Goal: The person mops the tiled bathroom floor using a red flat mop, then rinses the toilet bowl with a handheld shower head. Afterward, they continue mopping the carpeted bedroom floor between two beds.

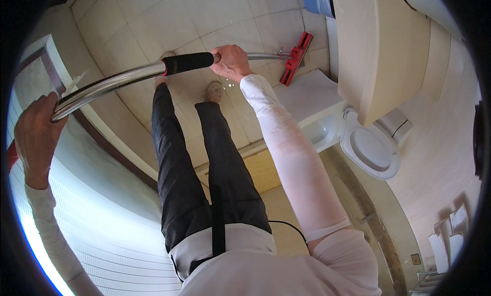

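My left hand (38, 136) grips the upper end of a long metal mop pole (111, 85) at the left of the view. My right hand (231, 62) is closed around the pole farther down, just past its black foam sleeve (190, 64). The lower part of the pole leads right to a red mop head (296, 59), which lies tilted on the tiled floor (238, 23) beside a low ledge. The underside of the mop head is hidden. Small bright wet spots show on the tiles near my right foot.
A beige cabinet or panel (399, 54) stands at the right, with a blue bin (318, 2) beyond it. A white toilet (371, 150) is at the lower right, by the ledge (307, 96). A door frame (57, 62) is on the left. My feet are on the tiles.
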`<action>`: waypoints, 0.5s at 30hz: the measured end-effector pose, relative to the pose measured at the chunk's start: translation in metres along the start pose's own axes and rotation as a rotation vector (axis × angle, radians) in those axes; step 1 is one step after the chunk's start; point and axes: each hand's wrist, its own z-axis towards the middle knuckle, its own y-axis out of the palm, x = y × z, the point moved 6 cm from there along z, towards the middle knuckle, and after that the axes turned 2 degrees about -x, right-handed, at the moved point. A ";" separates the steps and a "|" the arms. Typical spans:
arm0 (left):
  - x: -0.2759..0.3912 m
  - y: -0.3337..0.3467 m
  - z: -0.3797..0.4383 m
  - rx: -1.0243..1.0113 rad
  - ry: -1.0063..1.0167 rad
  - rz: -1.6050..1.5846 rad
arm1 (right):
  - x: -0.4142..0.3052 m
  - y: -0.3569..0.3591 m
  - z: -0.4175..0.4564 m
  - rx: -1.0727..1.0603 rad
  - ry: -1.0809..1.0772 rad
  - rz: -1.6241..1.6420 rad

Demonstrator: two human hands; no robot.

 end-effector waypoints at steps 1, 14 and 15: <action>0.008 -0.002 -0.010 0.022 -0.012 0.032 | -0.004 0.003 -0.004 -0.044 -0.003 -0.006; 0.135 0.084 -0.213 -0.277 -0.479 -0.349 | -0.036 0.094 -0.113 -0.285 -0.436 -0.188; 0.158 0.095 -0.212 -0.283 -0.482 -0.409 | -0.020 0.090 -0.118 -0.335 -0.383 -0.193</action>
